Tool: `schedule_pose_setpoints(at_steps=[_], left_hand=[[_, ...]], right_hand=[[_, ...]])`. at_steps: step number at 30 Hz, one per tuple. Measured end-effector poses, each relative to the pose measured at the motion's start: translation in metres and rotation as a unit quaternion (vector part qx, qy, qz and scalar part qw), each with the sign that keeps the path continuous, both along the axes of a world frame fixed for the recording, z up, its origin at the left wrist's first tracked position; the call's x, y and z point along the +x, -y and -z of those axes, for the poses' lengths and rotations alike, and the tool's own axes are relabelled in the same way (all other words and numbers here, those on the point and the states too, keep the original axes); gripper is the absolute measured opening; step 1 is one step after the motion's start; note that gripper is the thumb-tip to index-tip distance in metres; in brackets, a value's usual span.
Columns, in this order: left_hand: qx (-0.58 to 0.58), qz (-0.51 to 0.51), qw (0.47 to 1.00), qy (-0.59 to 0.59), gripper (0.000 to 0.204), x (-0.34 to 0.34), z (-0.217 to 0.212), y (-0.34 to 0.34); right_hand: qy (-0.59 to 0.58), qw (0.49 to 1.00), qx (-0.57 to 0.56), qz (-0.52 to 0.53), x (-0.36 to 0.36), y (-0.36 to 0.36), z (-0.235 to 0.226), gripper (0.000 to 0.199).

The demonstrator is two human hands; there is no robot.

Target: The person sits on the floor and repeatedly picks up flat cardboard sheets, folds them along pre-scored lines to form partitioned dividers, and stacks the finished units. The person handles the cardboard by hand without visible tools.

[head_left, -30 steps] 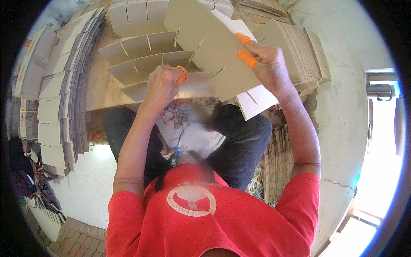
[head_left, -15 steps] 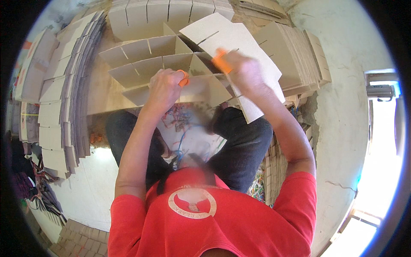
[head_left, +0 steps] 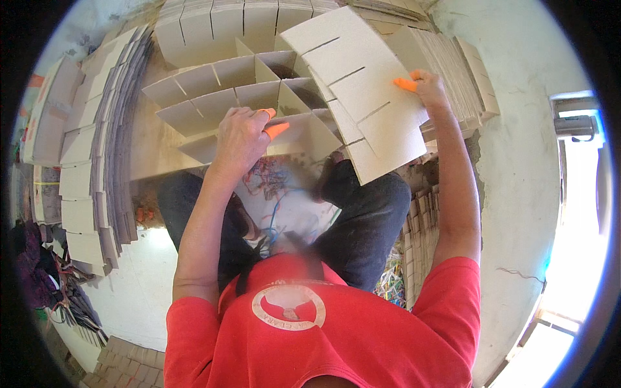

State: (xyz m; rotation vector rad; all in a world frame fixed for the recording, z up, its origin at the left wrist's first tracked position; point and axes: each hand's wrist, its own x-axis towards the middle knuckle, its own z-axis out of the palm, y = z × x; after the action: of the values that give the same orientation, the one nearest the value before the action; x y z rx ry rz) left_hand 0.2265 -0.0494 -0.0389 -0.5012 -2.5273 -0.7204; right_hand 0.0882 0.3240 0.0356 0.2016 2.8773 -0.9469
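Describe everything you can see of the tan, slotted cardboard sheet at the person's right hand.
The tan, slotted cardboard sheet is flat, roughly rectangular, with three narrow slots running in from its left edge. It sits slantwise, far end leftward, partly over another pale slotted cardboard sheet. The right hand, with an orange finger cover, holds its right edge.

A bright opening [head_left: 579, 239] adjoins the pale wall [head_left: 511, 168].

Red shirt [head_left: 369, 336], dark trousers [head_left: 365, 226], orange finger covers [head_left: 277, 130] are worn.
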Motion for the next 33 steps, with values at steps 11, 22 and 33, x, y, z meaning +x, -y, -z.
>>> schedule_pose_setpoints(at_steps=[11, 22, 33], left_hand=[[0.011, -0.068, 0.997, -0.017, 0.040, 0.025, -0.020, 0.034], [0.060, -0.035, 0.997, 0.031, 0.016, 0.026, 0.012, 0.053], [0.077, -0.035, 0.996, 0.017, 0.014, 0.020, 0.012, 0.051]], right_hand=[[-0.209, 0.950, -0.225, -0.049, 0.048, 0.063, -0.093, 0.053], [-0.233, 0.911, -0.062, -0.334, 0.068, 0.195, -0.078, 0.069], [-0.174, 0.916, -0.026, -0.361, 0.079, 0.218, -0.096, 0.054]])
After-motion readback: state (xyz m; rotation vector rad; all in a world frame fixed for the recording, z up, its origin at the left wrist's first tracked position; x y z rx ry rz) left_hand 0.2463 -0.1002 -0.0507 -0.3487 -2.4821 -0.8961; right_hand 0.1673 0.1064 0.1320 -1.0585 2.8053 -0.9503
